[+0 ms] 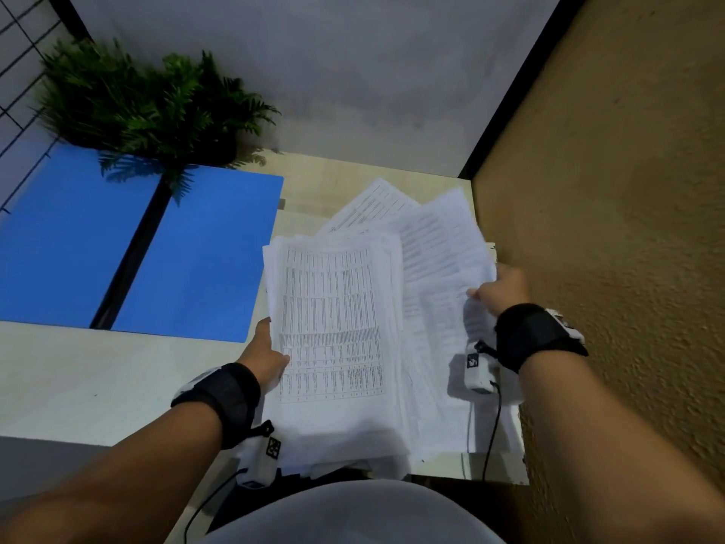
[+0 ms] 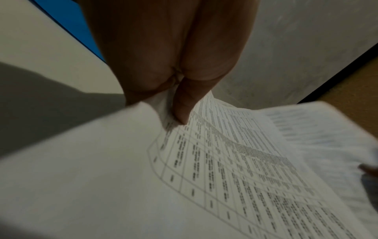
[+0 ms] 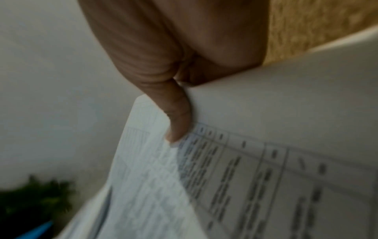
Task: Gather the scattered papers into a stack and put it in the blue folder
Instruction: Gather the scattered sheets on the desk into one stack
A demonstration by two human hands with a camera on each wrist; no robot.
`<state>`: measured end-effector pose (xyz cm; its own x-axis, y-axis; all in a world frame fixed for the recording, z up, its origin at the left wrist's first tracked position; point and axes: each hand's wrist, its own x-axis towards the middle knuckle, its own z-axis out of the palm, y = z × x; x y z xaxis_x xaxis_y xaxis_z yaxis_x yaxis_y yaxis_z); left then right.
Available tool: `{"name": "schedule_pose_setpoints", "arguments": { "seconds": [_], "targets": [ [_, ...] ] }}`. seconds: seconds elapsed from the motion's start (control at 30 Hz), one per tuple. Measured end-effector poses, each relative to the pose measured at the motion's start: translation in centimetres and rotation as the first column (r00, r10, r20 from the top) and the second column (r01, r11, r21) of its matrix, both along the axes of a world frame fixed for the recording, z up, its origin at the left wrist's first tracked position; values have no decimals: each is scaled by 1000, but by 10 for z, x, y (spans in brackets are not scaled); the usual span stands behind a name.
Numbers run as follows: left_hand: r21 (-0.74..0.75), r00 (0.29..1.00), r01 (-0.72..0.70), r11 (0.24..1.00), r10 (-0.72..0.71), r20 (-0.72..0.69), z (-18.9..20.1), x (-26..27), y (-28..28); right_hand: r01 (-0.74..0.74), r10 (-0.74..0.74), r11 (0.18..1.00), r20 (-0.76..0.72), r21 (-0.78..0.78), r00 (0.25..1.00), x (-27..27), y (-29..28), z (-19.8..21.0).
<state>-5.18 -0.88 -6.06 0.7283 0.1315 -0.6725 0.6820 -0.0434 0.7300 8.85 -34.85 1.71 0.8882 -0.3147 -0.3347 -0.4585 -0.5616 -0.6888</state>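
We see the papers as a loose, fanned pile on the tabletop, just right of the folder, which lies open and flat. The left hand pinches the pile's left edge, thumb on the printed top sheet and fingers hidden beneath. The right hand pinches sheets at the pile's right edge, thumb pressed on top. Those sheets look lifted and curled. Beyond the folder stands a plant; right of the papers rises a tan wall.
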Motion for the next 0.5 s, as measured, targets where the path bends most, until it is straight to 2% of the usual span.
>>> {"name": "schedule_pose_setpoints", "arguments": {
  "seconds": [0.1,0.2,0.3,0.4,0.5],
  "targets": [
    [-10,1000,0,1000,0,4,2,-1,1,43,-29,998,250,-53,968,-4,-6,52],
    [-27,1000,8,1000,-7,21,7,-3,1,61,-9,994,477,-93,879,-13,-11,103],
    [-39,997,34,999,-31,69,8,-8,7,24,-76,996,644,90,761,-21,-5,145],
    [-81,982,111,991,-96,166,5,-11,15,-75,-101,976,733,204,673,-31,2,172],
    [-64,975,135,989,-122,186,22,-13,16,-110,-91,968,720,227,688,-33,0,168]
  ]
}}
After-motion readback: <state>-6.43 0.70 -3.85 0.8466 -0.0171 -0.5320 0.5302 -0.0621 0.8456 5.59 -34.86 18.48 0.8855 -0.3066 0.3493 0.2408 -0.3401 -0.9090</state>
